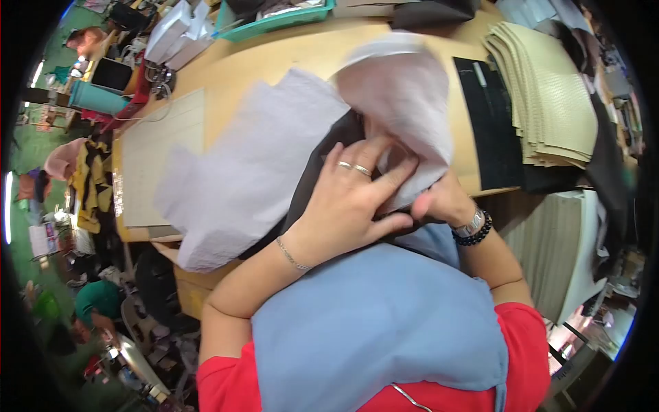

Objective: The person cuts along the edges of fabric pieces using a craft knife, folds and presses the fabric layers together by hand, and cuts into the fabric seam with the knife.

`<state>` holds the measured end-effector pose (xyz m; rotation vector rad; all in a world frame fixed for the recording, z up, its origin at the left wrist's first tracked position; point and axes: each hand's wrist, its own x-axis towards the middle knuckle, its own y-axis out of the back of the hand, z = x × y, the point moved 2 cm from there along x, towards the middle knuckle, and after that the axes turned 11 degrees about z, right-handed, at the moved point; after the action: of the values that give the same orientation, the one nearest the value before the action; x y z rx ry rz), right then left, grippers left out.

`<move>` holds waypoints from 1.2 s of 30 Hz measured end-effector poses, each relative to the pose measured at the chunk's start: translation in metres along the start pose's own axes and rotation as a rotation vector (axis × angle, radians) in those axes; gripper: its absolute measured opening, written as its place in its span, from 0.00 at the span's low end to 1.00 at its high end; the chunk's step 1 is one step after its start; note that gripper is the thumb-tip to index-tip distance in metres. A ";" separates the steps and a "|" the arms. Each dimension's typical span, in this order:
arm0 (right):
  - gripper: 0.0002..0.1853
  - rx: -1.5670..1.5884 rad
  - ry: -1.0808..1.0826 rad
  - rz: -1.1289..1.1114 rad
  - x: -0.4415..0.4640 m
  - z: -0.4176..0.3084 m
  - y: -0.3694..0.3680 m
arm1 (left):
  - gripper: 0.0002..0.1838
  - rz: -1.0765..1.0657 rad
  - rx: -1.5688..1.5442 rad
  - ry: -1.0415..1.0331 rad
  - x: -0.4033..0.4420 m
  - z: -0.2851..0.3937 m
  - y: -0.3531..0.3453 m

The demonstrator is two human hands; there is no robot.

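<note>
A large pale lilac-grey piece of fabric [254,151] with a dark brown or black layer [322,161] lies over the table's near edge, bunched up in front of me. My left hand [353,182], wearing two rings and a chain bracelet, has its fingers bent into the fold, gripping the material. On the other side, my right hand [443,202] grips the raised flap [398,89], its thumb in front and most of its fingers hidden behind the cloth. Motion blurs the flap and part of the fabric.
The wooden table [281,62] bears a white gridded sheet [165,158], a teal tray [274,24], a black strip [484,123] with a pale marker-like stick, and stacked cream textured sheets [546,96]. Grey boards [549,240] stand below at right.
</note>
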<state>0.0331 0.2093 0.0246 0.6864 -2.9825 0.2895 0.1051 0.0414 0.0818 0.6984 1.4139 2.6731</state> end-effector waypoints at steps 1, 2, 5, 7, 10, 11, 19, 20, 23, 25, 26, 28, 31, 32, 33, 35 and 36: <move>0.41 0.120 -0.131 0.154 -0.007 0.007 0.015 | 0.43 -0.082 -0.030 -0.046 0.000 -0.001 -0.014; 0.33 0.067 -0.146 0.317 -0.006 0.012 0.032 | 0.43 -0.102 -0.048 -0.049 0.000 -0.005 -0.029; 0.15 -0.016 -0.142 0.523 -0.002 0.021 0.080 | 0.44 -0.130 -0.033 -0.059 -0.001 -0.023 -0.056; 0.17 -0.216 -0.123 0.540 -0.009 0.026 0.113 | 0.39 -0.079 -0.018 -0.077 -0.003 -0.033 -0.059; 0.19 -0.479 -0.025 0.551 -0.015 0.016 0.123 | 0.36 -0.037 0.064 -0.045 -0.014 -0.041 -0.059; 0.19 -0.551 -0.026 0.540 -0.017 0.016 0.127 | 0.36 -0.030 0.104 -0.058 -0.017 -0.041 -0.060; 0.33 -0.796 0.238 0.521 -0.015 0.013 0.122 | 0.36 0.062 0.125 -0.113 -0.028 -0.033 -0.058; 0.34 -0.818 0.236 0.535 -0.015 0.010 0.120 | 0.35 0.069 0.064 -0.082 -0.025 -0.031 -0.051; 0.38 -0.940 0.311 0.606 -0.016 0.002 0.119 | 0.32 0.148 -0.117 0.042 -0.009 -0.034 -0.041; 0.40 -1.077 0.482 0.687 -0.016 0.000 0.120 | 0.30 0.175 -0.121 0.160 0.009 -0.044 -0.040; 0.35 -1.119 0.579 0.741 -0.014 -0.003 0.117 | 0.28 0.194 -0.141 0.224 0.020 -0.050 -0.042; 0.29 -1.154 0.679 0.513 -0.014 -0.009 0.104 | 0.27 0.088 -0.153 0.369 0.038 -0.069 -0.051; 0.16 -1.012 0.540 0.057 -0.018 0.001 0.069 | 0.24 -0.073 -0.113 0.382 0.058 -0.081 -0.063; 0.15 -1.005 0.525 -0.027 -0.019 0.008 0.061 | 0.24 -0.151 -0.138 0.315 0.062 -0.081 -0.065; 0.15 -0.996 0.512 -0.110 -0.018 0.014 0.054 | 0.23 -0.227 -0.160 0.248 0.066 -0.082 -0.067; 0.17 -1.000 0.475 -0.088 -0.015 0.020 0.044 | 0.15 -0.132 -0.365 0.225 0.066 -0.088 -0.079; 0.18 -0.994 0.457 -0.075 -0.013 0.023 0.040 | 0.13 -0.118 -0.457 0.258 0.067 -0.090 -0.078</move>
<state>0.0269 0.2458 -0.0061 0.4891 -2.2212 -0.8564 -0.0049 0.0326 0.0012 0.2308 0.7876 2.9050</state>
